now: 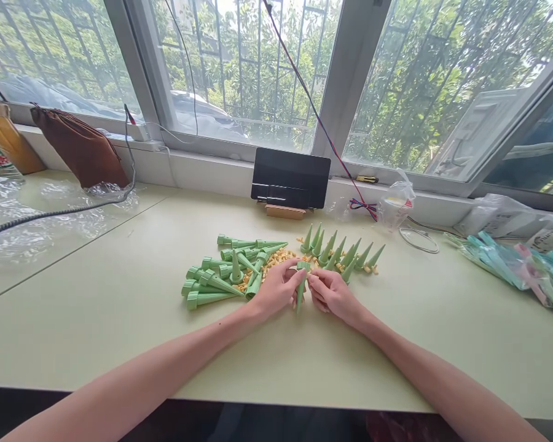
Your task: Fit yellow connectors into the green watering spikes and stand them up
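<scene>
My left hand (pixel 283 285) is closed around a green plastic watering spike (pixel 301 291), its wide capped end up and its tip pointing down. Close beside it, my right hand (pixel 332 291) pinches a small tan piece at the spike's upper end; the fingers hide most of that piece. A heap of similar green spikes (pixel 216 281) lies left of my hands, with one standing on its cap. Small tan pieces (pixel 276 258) are scattered among and behind them. Behind my right hand, several spikes (pixel 336 248) stand in rows with their tips up, tan pieces around their bases.
A black tablet (pixel 290 178) leans on a stand at the back of the pale table (pixel 133 319). Coloured plastic bags (pixel 511 264) lie at right. On the left are a brown pouch (pixel 80 147), clear wrap (pixel 69 215) and a dark cable (pixel 59 212).
</scene>
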The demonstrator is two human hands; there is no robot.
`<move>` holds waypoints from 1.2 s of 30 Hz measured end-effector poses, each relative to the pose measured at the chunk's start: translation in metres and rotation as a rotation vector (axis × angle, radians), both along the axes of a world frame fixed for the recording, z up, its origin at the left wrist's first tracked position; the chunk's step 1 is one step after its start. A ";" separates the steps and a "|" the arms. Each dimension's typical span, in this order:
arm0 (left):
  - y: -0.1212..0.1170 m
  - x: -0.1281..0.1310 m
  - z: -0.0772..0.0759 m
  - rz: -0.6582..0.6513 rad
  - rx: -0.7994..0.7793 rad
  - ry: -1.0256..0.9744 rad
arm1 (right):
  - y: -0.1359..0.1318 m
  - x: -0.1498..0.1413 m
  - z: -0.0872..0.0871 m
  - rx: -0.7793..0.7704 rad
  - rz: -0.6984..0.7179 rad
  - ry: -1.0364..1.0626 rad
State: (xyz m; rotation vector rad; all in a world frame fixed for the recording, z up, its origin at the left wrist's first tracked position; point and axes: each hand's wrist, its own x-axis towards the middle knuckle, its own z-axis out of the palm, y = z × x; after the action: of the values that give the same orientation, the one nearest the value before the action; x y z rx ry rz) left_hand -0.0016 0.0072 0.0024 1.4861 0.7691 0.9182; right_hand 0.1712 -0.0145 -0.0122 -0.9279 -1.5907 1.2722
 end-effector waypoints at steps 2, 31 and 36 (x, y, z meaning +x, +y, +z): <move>-0.001 0.000 0.002 0.000 -0.031 -0.009 | 0.000 0.000 0.000 0.018 0.000 -0.023; -0.004 0.002 0.002 0.060 -0.067 0.027 | -0.005 -0.005 0.006 0.049 -0.043 -0.103; -0.005 0.002 0.004 0.031 -0.105 -0.035 | -0.003 -0.004 0.004 0.060 -0.050 -0.093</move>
State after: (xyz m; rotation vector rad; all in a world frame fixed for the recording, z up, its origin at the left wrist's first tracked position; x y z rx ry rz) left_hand 0.0007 0.0025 0.0064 1.3670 0.8044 0.9112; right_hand 0.1674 -0.0177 -0.0082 -0.9955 -1.6577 1.1559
